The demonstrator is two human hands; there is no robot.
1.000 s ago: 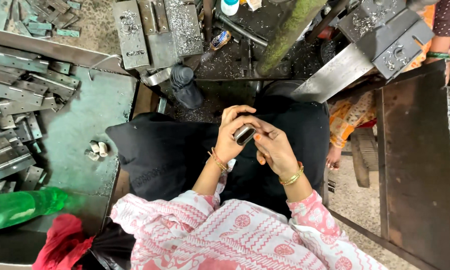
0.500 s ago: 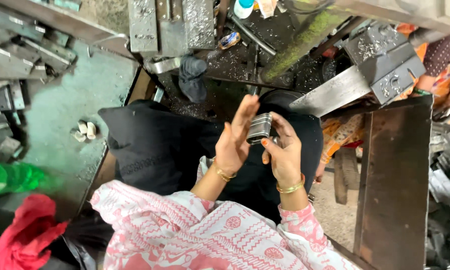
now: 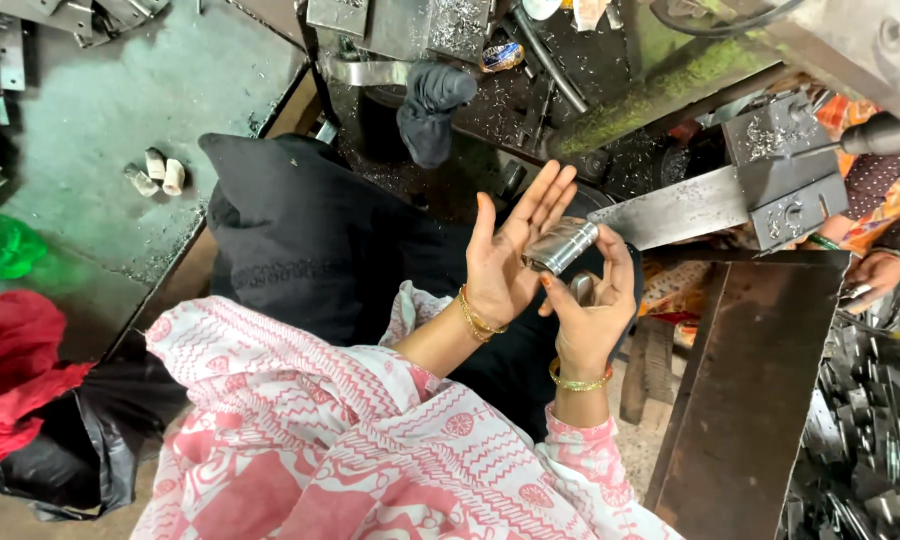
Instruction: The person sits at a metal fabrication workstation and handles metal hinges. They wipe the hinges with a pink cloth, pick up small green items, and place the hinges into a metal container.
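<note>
Metal cylinder point(image 3: 560, 245) lies between both palms above the lap: the left hand point(image 3: 505, 260) flat and open against it, the right hand point(image 3: 590, 305) cupping it from below. It looks like a rolling or inspecting step; turning it onward calls for steady palm pressure.

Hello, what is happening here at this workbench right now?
A seated person holds a small shiny metal cylinder between both hands over the lap. The left hand is open, its palm pressed flat against the part; the right hand supports it from below with the fingers. Metal shavings and steel pieces lie around on the green bench. Another person's hand shows at the right.
</note>
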